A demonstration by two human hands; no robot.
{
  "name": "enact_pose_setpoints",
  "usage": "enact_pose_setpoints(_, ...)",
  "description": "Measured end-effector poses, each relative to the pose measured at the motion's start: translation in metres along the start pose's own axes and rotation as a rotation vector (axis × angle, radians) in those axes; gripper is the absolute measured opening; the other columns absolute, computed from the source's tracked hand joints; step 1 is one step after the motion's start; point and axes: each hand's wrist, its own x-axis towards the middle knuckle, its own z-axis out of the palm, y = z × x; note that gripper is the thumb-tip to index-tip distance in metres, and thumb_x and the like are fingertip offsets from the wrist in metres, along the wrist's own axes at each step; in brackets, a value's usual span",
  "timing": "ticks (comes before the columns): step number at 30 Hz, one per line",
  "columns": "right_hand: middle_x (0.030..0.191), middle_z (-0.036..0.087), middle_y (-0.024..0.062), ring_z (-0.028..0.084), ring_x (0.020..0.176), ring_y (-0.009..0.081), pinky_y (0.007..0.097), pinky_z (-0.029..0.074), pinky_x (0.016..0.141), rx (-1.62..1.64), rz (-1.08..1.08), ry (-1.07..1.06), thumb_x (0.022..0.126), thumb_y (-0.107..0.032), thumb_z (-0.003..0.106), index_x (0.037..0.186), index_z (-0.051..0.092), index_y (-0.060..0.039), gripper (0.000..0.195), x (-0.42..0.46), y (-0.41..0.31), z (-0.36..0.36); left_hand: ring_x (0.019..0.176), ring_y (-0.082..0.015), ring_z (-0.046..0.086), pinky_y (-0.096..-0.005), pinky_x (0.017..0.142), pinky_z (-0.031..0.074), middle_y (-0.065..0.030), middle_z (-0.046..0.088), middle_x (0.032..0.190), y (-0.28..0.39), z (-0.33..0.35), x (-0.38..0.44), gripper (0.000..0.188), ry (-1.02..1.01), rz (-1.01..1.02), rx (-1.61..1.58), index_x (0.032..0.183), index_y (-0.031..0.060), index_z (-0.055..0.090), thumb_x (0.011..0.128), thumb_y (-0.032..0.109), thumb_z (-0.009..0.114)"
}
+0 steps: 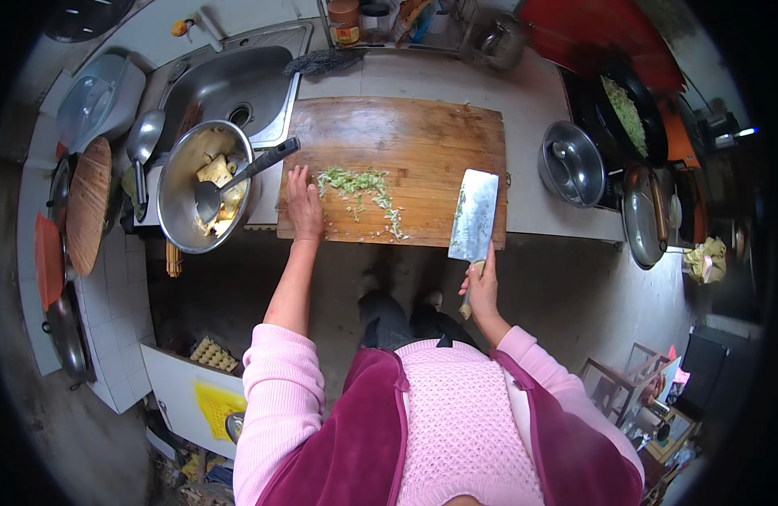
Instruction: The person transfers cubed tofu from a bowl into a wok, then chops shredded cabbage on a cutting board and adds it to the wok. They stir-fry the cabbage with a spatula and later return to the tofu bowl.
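My right hand (482,288) grips the handle of a cleaver (475,218). Its broad blade lies over the right part of a wooden cutting board (439,136), with bits of chopped green clinging to the blade's left side. At the board's left edge my left hand (305,205) rests flat, holding nothing, thumb turned towards the greens. Beside it, chopped green vegetable (357,182) lies in a small heap that trails to the front edge. Just left of that hand stands a steel bowl (168,190) containing pale yellow pieces (217,172) and a dark ladle (256,166).
Behind the bowl is a steel sink (262,69). To the right are another steel bowl (569,193) with a spoon inside, a wok (656,136) holding shredded greens, and a lidded pan (642,234). Jars (345,22) stand on a rack at the back.
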Motion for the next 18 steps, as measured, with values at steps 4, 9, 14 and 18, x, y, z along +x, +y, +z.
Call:
enact_pose_setpoints(4,0.075,0.053,0.0041,0.049,0.05,0.0086,0.0249,0.048,0.043,-0.019,0.054,0.032,0.093,-0.003,0.047,0.15,0.012,-0.0241,0.07,-0.025,0.001,0.039,0.134,-0.0377,0.03,-0.0457,0.112,0.021,-0.0198,0.04,0.139,0.001,0.008,0.006,0.044,-0.056,-0.006,0.082,0.134,0.004,0.043,0.091,0.017,0.042)
enact_pose_setpoints(9,0.074,0.052,0.0028,0.049,0.051,0.0076,0.0236,0.049,0.043,0.032,0.082,0.018,0.093,-0.003,0.047,0.15,0.012,-0.0248,0.07,-0.027,-0.025,0.13,0.133,-0.0394,0.029,-0.0478,0.112,0.02,-0.0223,0.037,0.14,0.009,0.004,0.009,0.048,-0.177,0.054,0.015,0.135,0.0013,0.04,0.089,0.016,0.045)
enact_pose_setpoints(14,0.072,0.055,0.005,0.051,0.049,0.0096,0.0258,0.05,0.044,-0.031,0.057,0.026,0.091,-0.004,0.05,0.15,0.011,-0.0243,0.073,-0.026,-0.042,0.194,0.134,-0.0389,0.029,-0.0475,0.112,0.02,-0.0238,0.036,0.14,0.017,0.0,0.011,0.051,-0.317,0.183,-0.041,0.136,0.0009,0.038,0.088,0.014,0.047)
enact_pose_setpoints(18,0.073,0.055,0.0077,0.051,0.048,0.0114,0.0277,0.048,0.043,-0.116,-0.098,0.027,0.091,-0.004,0.052,0.149,0.014,-0.0242,0.073,-0.023,-0.04,0.225,0.135,-0.038,0.028,-0.0473,0.112,0.02,-0.0236,0.033,0.142,0.021,-0.002,0.013,0.053,-0.317,0.145,-0.087,0.138,0.0002,0.035,0.088,0.015,0.047)
